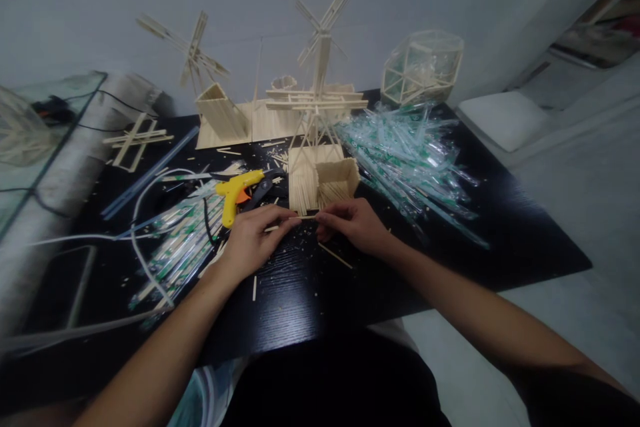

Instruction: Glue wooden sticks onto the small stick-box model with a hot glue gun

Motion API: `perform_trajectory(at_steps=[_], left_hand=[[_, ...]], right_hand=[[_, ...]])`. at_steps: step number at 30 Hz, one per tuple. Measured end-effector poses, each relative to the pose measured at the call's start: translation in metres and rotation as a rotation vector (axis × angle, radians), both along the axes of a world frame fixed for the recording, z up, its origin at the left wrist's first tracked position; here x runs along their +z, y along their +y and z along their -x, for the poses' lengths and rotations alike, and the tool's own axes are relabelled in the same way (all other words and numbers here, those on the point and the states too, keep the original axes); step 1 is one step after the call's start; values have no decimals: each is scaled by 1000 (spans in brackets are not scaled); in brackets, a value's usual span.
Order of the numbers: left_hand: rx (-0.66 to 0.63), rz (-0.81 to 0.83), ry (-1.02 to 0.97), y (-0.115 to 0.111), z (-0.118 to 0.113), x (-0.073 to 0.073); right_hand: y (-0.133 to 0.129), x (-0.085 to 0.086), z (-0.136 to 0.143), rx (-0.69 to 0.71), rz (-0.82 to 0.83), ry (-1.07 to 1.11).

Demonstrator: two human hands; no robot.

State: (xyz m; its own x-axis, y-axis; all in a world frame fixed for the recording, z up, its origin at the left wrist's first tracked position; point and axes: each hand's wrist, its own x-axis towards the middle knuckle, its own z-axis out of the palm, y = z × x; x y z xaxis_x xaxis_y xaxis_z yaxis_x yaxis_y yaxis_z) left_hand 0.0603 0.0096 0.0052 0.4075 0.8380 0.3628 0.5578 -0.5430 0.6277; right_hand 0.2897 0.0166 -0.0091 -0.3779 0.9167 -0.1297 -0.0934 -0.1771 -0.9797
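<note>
A short, thin wooden stick [307, 217] spans the gap between my two hands, level with the table. My left hand [260, 235] pinches its left end, and my right hand [350, 223] pinches the right end. Just beyond the fingers stands a small open box of sticks [345, 173], on a wooden base [300, 180] with loose sticks. A yellow glue gun [235, 193] lies beside my left hand, next to black-handled pliers [263, 190]. Another stick [335, 255] rests on the black table [295, 307] below my right hand.
Plastic-wrapped bundles [410, 153] spread at the right and more wrapped sticks [185, 247] at the left. Windmill-like stick models [320, 67] stand at the back. A white cable [137, 233] loops on the left. A white stool [505, 119] is beyond the right edge.
</note>
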Motion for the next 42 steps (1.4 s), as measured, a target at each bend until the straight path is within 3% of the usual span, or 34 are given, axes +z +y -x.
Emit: perform_trajectory(at_steps=[4,10,14,22,42], left_hand=[[17,-4,-6,2,3,4],[145,-10,4,5,8,6],[73,35,54,4,6,7],[53,104,12,0,0,9],[-112,102,-13,-6,-5,1]], right_hand=[[2,2,-3,-8,37,17],[3,2,-4,-41,47,27],[1,-1,-2,-33,61,43],[0,-2,2,-24,74,55],[-5,-2,3,108,92,-32]])
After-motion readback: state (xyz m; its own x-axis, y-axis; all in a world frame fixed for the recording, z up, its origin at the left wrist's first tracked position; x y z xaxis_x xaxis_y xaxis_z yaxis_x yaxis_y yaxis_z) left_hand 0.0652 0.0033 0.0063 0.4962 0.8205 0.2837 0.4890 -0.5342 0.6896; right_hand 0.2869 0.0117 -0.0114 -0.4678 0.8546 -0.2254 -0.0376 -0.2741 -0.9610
